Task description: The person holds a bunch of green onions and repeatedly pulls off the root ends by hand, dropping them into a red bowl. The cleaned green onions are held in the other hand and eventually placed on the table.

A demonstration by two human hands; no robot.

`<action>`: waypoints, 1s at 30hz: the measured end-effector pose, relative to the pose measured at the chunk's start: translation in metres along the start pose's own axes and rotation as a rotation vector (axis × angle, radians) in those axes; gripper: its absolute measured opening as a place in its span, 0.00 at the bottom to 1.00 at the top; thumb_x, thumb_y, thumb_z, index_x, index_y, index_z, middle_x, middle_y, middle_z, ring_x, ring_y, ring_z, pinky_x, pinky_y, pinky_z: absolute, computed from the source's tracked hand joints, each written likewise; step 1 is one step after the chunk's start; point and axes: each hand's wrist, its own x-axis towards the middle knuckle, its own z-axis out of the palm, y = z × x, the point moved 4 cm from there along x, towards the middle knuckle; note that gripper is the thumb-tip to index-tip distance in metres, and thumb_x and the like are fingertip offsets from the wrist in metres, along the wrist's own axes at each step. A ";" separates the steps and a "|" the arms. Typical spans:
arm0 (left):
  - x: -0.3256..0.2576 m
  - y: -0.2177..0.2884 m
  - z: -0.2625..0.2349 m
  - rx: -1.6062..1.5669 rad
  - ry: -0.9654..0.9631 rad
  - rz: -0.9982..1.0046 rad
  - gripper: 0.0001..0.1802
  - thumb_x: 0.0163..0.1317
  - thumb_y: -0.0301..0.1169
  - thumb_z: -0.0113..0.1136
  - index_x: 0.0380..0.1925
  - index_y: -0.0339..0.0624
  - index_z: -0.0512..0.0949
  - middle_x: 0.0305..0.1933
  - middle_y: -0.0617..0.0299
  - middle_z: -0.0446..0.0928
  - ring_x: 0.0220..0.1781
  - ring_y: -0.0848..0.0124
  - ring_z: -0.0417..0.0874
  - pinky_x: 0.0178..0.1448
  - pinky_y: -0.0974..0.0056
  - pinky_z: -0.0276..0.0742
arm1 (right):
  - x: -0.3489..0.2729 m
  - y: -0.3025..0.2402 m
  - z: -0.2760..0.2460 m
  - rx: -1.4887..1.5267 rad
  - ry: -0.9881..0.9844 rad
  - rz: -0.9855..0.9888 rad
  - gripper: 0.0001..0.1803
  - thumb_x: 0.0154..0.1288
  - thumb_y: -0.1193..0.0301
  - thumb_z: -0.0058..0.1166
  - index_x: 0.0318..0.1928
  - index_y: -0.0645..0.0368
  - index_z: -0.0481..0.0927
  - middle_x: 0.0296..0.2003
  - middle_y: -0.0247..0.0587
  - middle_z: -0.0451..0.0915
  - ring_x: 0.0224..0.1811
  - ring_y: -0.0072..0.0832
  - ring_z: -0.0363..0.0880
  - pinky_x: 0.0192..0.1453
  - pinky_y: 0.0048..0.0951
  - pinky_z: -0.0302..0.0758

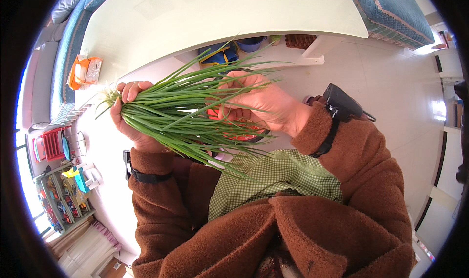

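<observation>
A thick bunch of spring onions point(171, 109) lies across the view, with its white root ends at the left and its long green leaves fanned out to the right. My left hand point(131, 107) is closed round it just above the roots. Among the leaves toward the tips is my right hand point(259, 102), fingers curled in a pinch on a few thin leaves. Below them, partly hidden by the leaves and my hand, a red container point(242, 129) with a dark rim shows. A green checked cloth point(273, 175) covers my lap.
Ahead stands a pale table point(220, 14), with an orange tissue pack point(85, 72) at its left corner. Under it are a blue and yellow bag point(220, 54) and a blue basin point(250, 44). A blue quilted seat point(391, 14) is at the far right; a toy shelf point(63, 200) stands left.
</observation>
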 end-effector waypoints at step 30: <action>0.001 0.003 -0.011 0.044 0.065 0.019 0.10 0.54 0.27 0.56 0.37 0.43 0.68 0.29 0.69 0.67 0.36 0.73 0.73 0.63 0.59 0.68 | 0.008 -0.008 0.021 -0.685 -0.081 -0.666 0.12 0.71 0.65 0.50 0.43 0.62 0.72 0.32 0.36 0.75 0.39 0.28 0.74 0.43 0.31 0.72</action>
